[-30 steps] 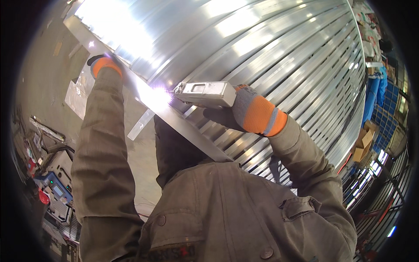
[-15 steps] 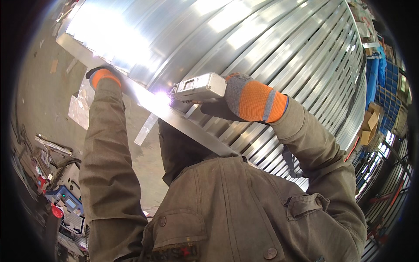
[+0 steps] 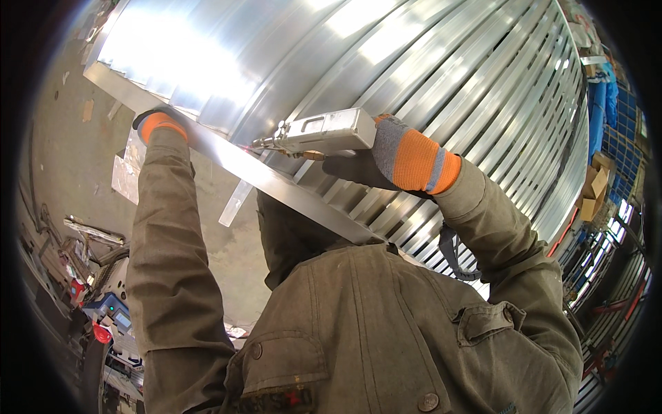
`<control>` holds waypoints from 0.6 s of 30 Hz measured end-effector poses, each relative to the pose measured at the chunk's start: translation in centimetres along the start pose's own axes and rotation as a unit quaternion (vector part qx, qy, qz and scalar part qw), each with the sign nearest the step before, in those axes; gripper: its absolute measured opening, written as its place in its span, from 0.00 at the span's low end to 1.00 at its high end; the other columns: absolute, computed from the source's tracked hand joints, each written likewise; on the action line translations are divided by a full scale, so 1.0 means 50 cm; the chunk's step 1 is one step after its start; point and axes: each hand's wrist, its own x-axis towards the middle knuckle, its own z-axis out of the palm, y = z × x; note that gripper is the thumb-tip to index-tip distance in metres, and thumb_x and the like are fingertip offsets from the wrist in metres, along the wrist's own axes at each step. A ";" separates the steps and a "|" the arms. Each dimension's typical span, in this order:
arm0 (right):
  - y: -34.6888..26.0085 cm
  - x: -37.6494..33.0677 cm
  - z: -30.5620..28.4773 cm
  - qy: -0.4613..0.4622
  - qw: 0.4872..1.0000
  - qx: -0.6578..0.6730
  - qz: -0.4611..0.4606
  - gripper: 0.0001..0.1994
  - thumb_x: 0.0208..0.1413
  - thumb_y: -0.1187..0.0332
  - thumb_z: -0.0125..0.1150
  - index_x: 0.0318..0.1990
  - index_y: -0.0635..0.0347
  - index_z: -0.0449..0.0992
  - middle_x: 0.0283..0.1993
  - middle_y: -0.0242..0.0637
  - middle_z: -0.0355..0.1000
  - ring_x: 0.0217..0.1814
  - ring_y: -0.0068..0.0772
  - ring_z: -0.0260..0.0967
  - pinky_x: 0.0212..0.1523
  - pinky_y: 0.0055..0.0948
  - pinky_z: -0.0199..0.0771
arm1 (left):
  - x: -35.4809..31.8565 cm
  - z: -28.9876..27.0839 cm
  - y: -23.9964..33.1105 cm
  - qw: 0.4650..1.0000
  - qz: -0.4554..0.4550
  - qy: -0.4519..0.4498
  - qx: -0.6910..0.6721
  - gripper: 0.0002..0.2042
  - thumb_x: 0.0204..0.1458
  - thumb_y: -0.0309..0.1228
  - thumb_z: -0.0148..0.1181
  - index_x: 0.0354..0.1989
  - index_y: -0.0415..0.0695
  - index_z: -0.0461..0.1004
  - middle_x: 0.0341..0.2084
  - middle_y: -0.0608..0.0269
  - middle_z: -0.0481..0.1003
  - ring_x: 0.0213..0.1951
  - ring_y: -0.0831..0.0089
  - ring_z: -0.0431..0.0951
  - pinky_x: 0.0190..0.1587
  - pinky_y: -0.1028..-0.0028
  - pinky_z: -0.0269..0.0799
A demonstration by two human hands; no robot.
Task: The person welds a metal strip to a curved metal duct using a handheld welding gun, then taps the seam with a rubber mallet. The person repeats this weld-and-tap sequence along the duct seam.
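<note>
My right hand (image 3: 407, 157), in a grey and orange glove, grips a grey hand-held welding gun (image 3: 324, 131). The gun's nozzle touches the spot where a long flat metal strip (image 3: 276, 186) meets a curved corrugated metal wall (image 3: 427, 62); a small pink glow shows at the tip. My left hand (image 3: 160, 123), in an orange glove, holds the strip's upper edge further left, with its fingers hidden behind the strip. My olive jacket (image 3: 358, 331) and a dark face cover (image 3: 289, 234) fill the lower middle.
A concrete floor (image 3: 76, 172) lies to the left, with metal offcuts on it. A blue machine (image 3: 110, 314) with cables and a red part stands at lower left. Cardboard boxes (image 3: 594, 183) and blue crates (image 3: 620, 131) stand at the right by metal racks.
The bright white flash at the gun's tip has died down to a faint pink glow. Both hands stay on the strip and the gun in nearly the same places.
</note>
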 end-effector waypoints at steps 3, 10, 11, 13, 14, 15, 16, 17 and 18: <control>0.014 -0.003 0.005 0.013 1.000 0.014 -0.024 0.23 0.72 0.49 0.61 0.65 0.51 0.83 0.50 0.42 0.88 0.48 0.39 0.88 0.54 0.35 0.87 | -0.004 0.011 -0.004 0.999 0.028 0.028 -0.017 0.13 0.66 0.41 0.65 0.55 0.57 0.88 0.53 0.70 0.88 0.54 0.67 0.89 0.51 0.62 0.83; 0.012 0.005 0.009 0.021 0.997 0.040 -0.058 0.23 0.72 0.49 0.60 0.65 0.51 0.83 0.51 0.44 0.87 0.50 0.44 0.87 0.55 0.36 0.86 | 0.082 0.089 0.011 0.998 0.028 -0.021 -0.061 0.15 0.68 0.42 0.64 0.58 0.55 0.86 0.56 0.69 0.86 0.55 0.68 0.87 0.55 0.62 0.81; 0.010 0.006 0.010 0.029 0.996 0.048 -0.066 0.23 0.72 0.49 0.60 0.65 0.51 0.83 0.51 0.44 0.87 0.50 0.44 0.87 0.55 0.36 0.85 | 0.092 0.095 0.012 0.998 0.031 -0.014 -0.062 0.15 0.68 0.42 0.64 0.58 0.55 0.86 0.56 0.69 0.87 0.55 0.67 0.87 0.55 0.61 0.81; 0.011 0.004 0.009 0.020 0.997 0.043 -0.057 0.23 0.72 0.49 0.60 0.65 0.50 0.83 0.52 0.44 0.87 0.50 0.45 0.86 0.56 0.36 0.85 | 0.097 0.098 0.017 0.999 0.035 -0.018 -0.016 0.15 0.68 0.42 0.64 0.58 0.54 0.86 0.56 0.68 0.86 0.55 0.66 0.87 0.55 0.59 0.81; 0.013 0.002 0.009 0.002 0.999 0.029 -0.039 0.23 0.72 0.49 0.60 0.65 0.50 0.83 0.52 0.44 0.87 0.50 0.45 0.86 0.56 0.36 0.85 | 0.094 0.095 0.023 0.998 0.037 -0.030 0.030 0.15 0.68 0.41 0.64 0.58 0.54 0.86 0.56 0.68 0.86 0.55 0.66 0.87 0.55 0.58 0.81; 0.016 0.000 0.009 0.006 0.999 0.014 -0.048 0.23 0.73 0.49 0.60 0.65 0.50 0.83 0.52 0.44 0.87 0.50 0.45 0.86 0.56 0.36 0.85 | 0.088 0.089 0.024 0.995 0.040 -0.042 0.075 0.15 0.68 0.41 0.64 0.58 0.53 0.86 0.56 0.67 0.86 0.55 0.65 0.87 0.55 0.57 0.81; 0.020 -0.002 0.010 -0.009 1.000 0.013 -0.027 0.23 0.73 0.49 0.60 0.65 0.51 0.83 0.52 0.44 0.87 0.51 0.44 0.86 0.56 0.36 0.85 | 0.080 0.082 0.025 0.998 0.032 -0.026 0.055 0.14 0.68 0.41 0.63 0.56 0.54 0.87 0.54 0.67 0.87 0.54 0.65 0.88 0.53 0.58 0.82; 0.024 -0.001 0.014 -0.003 0.999 0.012 -0.034 0.23 0.73 0.49 0.60 0.65 0.51 0.83 0.53 0.44 0.87 0.51 0.44 0.86 0.56 0.36 0.85 | 0.069 0.075 0.020 0.999 0.023 -0.009 0.034 0.13 0.67 0.41 0.62 0.55 0.55 0.88 0.52 0.67 0.88 0.53 0.65 0.89 0.51 0.60 0.83; 0.029 -0.001 0.019 0.024 0.997 0.015 -0.077 0.23 0.73 0.49 0.60 0.66 0.51 0.83 0.53 0.44 0.87 0.51 0.43 0.86 0.56 0.36 0.85 | 0.057 0.067 0.016 1.000 0.003 0.015 0.017 0.13 0.67 0.40 0.62 0.53 0.56 0.89 0.50 0.67 0.89 0.51 0.65 0.90 0.49 0.61 0.83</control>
